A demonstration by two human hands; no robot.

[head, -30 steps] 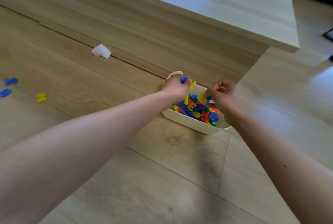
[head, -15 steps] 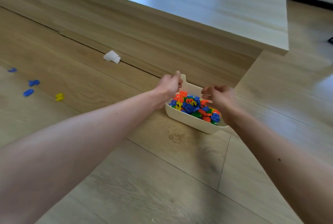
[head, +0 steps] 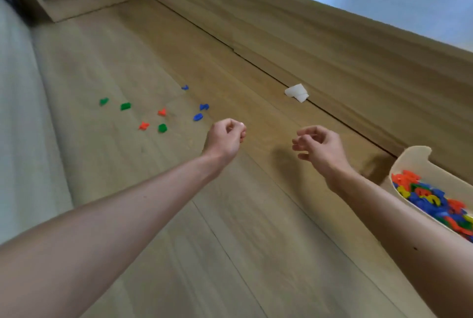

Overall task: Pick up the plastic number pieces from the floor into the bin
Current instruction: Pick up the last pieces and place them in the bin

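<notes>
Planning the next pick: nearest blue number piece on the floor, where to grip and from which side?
Probably a fingertip pinch across the edges of the blue piece, from above: it lies flat on the floor, so only its rim offers purchase. The left hand is closest and appears empty. The exact shape is too blurred to pick a better spot.

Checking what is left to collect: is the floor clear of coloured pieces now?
No, green pieces, red pieces and blue pieces lie scattered on the floor, ahead of the left hand, outside the bin.
</notes>
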